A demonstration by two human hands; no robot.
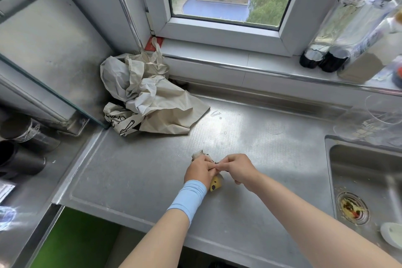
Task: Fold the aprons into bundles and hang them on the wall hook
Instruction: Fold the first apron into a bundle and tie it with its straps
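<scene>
A small rolled apron bundle (215,184), cream with a yellow printed end, lies on the steel counter (130,169) near its front. My left hand (199,168), with a light blue wristband, grips the bundle from the left. My right hand (236,169) pinches at the top of the bundle, its fingertips meeting those of the left hand. Most of the bundle is hidden under both hands. A crumpled heap of beige aprons (148,98) with black print lies in the back left corner of the counter. No wall hook is in view.
A sink (365,180) with a dirty drain sits at the right. Bottles (339,35) stand on the window sill at the right. Clear plastic containers (374,119) sit behind the sink. Dark metal cups (21,146) stand at the left beside a glass panel.
</scene>
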